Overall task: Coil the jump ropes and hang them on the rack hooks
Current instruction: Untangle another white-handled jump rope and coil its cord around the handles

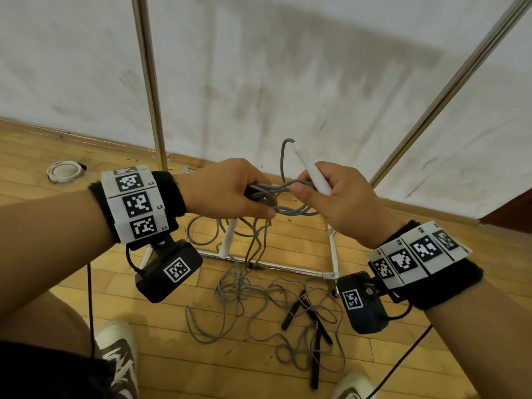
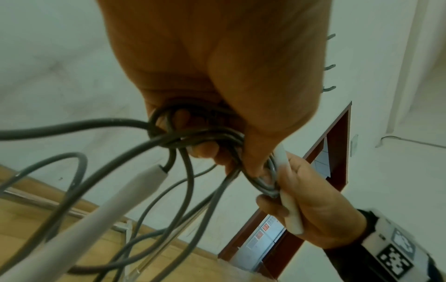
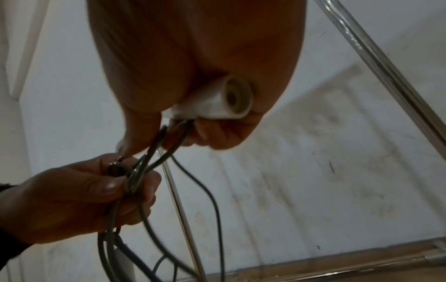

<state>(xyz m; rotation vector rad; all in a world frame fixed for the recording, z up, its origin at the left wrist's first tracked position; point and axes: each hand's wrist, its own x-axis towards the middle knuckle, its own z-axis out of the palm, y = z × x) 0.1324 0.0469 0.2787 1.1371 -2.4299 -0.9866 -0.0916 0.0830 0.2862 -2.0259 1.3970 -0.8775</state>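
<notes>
My left hand (image 1: 230, 191) grips a bundle of grey rope loops (image 1: 276, 197) at chest height, in front of the rack. My right hand (image 1: 331, 194) holds one white handle (image 1: 312, 169) of that rope, its tip pointing up, and pinches the loops beside it. The other white handle (image 1: 229, 239) dangles below my left hand. In the left wrist view the grey loops (image 2: 193, 137) cross my fingers and the dangling handle (image 2: 115, 200) hangs near. The right wrist view shows the handle's end (image 3: 224, 101) in my palm.
More grey rope (image 1: 253, 306) and several black handles (image 1: 308, 318) lie tangled on the wooden floor between my shoes. The rack's metal base frame (image 1: 288, 266) and uprights (image 1: 149, 82) stand before a white wall. Hooks (image 2: 329, 64) show in the left wrist view. A round white thing (image 1: 64, 171) sits far left.
</notes>
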